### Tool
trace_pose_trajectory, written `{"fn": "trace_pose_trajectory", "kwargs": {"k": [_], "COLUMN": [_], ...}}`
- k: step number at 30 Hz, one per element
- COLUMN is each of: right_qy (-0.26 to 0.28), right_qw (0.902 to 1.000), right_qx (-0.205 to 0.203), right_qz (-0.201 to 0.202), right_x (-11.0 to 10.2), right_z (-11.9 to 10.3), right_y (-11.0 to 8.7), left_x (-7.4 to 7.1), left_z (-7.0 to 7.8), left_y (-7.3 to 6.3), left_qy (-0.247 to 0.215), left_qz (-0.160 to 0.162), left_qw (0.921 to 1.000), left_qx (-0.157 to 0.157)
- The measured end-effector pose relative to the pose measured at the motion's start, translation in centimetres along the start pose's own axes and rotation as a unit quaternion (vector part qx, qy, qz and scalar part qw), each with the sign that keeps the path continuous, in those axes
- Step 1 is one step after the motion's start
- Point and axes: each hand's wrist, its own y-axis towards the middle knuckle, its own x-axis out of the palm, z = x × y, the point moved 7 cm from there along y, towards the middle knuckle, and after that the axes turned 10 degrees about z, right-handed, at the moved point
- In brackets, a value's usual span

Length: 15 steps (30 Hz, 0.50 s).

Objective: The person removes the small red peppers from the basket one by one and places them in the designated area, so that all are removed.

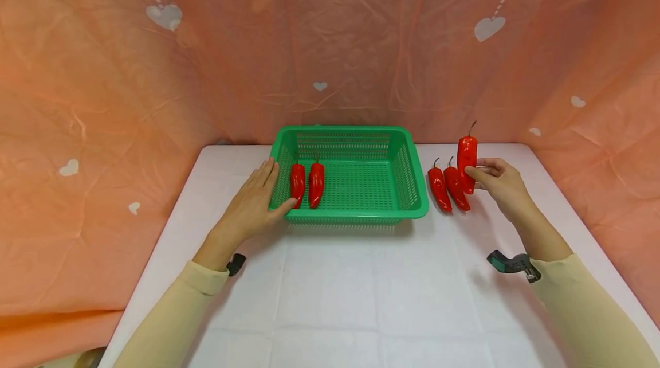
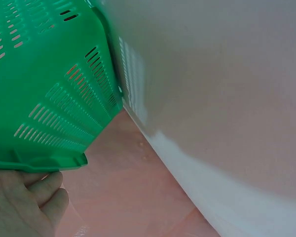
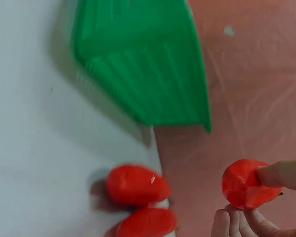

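My right hand (image 1: 502, 187) pinches a glossy red chili pepper (image 1: 467, 156) between thumb and fingers, stem upward, above the table. In the right wrist view the same pepper (image 3: 246, 185) shows end-on. Just left of that hand, two more red peppers (image 1: 439, 189) lie side by side on the cloth. My left hand (image 1: 252, 202) rests on the left rim of a green plastic basket (image 1: 356, 213), fingers straight and thumb over the front corner. Inside the basket, at its left end, lie two red peppers (image 1: 316, 184). In the left wrist view, fingertips touch the rim from below.
A white cloth (image 1: 335, 282) covers the table. Orange-pink sheeting (image 1: 350, 53) with white hearts hangs behind and at both sides. A dark wrist device (image 1: 513, 263) sits at each sleeve cuff.
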Motion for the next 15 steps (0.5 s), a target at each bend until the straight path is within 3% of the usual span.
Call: {"fn": "trace_pose_trajectory", "kwargs": {"k": [15], "right_qy": [-0.068], "right_qw": [0.9954], "right_qx": [0.067], "right_qz": [-0.011], "right_x": [-1.3], "right_z": [5.1], "right_y": [1.3], "left_x": [0.1], "left_z": [0.0], "left_y": [0.0], "left_qy": [0.004], "left_qz": [0.000], "left_qw": [1.0000], "left_qx": [0.000]}}
